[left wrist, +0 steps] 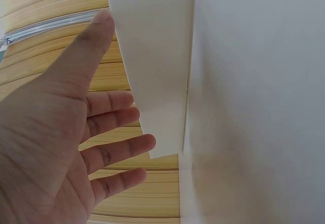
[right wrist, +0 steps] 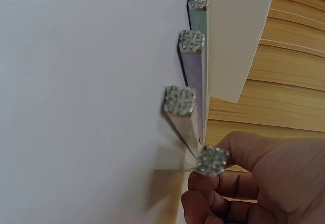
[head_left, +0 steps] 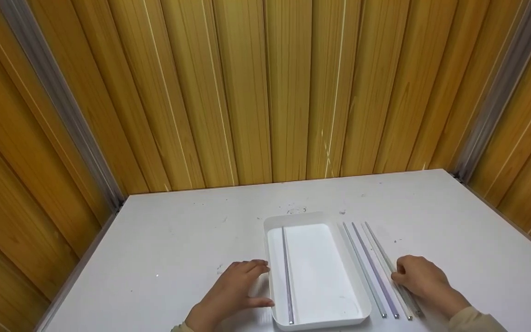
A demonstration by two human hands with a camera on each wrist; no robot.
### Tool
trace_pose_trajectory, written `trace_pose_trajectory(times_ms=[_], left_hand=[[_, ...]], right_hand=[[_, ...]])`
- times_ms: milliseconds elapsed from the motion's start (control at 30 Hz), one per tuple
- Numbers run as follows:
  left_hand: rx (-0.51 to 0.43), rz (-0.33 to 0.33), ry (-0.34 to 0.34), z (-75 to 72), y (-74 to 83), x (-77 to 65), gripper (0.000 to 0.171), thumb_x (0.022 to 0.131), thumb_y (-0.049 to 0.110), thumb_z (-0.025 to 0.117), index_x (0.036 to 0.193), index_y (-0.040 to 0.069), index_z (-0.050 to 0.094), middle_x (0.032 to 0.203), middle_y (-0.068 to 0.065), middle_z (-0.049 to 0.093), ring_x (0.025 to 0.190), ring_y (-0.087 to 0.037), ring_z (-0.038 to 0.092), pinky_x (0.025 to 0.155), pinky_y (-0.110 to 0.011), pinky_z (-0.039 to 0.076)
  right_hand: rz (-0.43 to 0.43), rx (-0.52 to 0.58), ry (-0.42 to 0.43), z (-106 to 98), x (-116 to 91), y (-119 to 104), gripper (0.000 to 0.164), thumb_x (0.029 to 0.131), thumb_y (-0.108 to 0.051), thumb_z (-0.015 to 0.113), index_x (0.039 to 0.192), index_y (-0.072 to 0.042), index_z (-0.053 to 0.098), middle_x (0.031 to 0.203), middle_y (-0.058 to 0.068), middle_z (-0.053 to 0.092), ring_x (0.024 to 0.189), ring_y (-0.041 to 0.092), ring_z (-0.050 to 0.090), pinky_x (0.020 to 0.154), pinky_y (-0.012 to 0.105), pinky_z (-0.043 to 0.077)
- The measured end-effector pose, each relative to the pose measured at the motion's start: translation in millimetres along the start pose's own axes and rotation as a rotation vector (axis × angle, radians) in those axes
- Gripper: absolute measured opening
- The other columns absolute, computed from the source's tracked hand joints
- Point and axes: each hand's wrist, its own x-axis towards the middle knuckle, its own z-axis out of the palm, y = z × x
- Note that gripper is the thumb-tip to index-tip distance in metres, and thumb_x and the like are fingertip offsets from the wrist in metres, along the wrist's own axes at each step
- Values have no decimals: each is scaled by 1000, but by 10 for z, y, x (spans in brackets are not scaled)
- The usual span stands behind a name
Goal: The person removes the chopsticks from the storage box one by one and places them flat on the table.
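A white rectangular tray (head_left: 362,302) sits near the front of the table with one purple chopstick (head_left: 287,281) lying lengthwise along its left side. My left hand (head_left: 233,288) is at the tray's left wall, fingers spread and fingertips at the rim; the left wrist view shows nothing gripped. Right of the tray lie a teal chopstick (head_left: 364,272), a purple chopstick (head_left: 378,276) and a beige chopstick (right wrist: 183,120), roughly parallel. My right hand (head_left: 422,279) pinches a further chopstick (right wrist: 212,160) between thumb and fingers. Its patterned silver end faces the right wrist camera.
The white tabletop (head_left: 191,235) carries small dark marks. Wood-patterned panels (head_left: 288,92) stand behind it and at both sides, with grey posts (head_left: 62,92) at the corners.
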Motion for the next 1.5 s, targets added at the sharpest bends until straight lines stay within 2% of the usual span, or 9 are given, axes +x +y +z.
trace_pose_trajectory(times_ms=[300, 533, 1133, 1500], left_hand=[[-23, -44, -79, -12, 8, 12, 62, 79, 60, 66, 118, 11, 62, 124, 0, 63, 109, -16, 63, 92, -34, 52], [-23, -37, -56, -5, 9, 4, 61, 78, 59, 68, 116, 11, 62, 123, 0, 64, 107, -16, 63, 92, -34, 52], [-27, -61, -86, -17, 6, 9, 64, 79, 61, 65, 119, 12, 62, 126, 0, 63, 110, -16, 62, 93, -35, 52], [-22, -41, -63, 0, -2, 1, 63, 80, 61, 64, 118, 12, 62, 125, 0, 63, 109, -16, 63, 93, -34, 52]], right_hand=[[4, 11, -19, -4, -17, 0, 17, 84, -18, 63, 71, -8, 58, 63, 1, 54, 59, 15, 51, 52, 26, 41], [13, 7, -26, 1, -10, 11, 18, 84, -18, 62, 69, -9, 55, 61, 1, 53, 57, 15, 49, 51, 26, 38], [19, 0, -38, -10, -13, -4, 20, 84, -19, 63, 70, -9, 53, 63, 1, 51, 59, 15, 49, 52, 26, 37], [36, 7, -59, -7, -8, 15, 20, 84, -22, 62, 72, -9, 53, 64, 1, 52, 60, 15, 49, 52, 26, 37]])
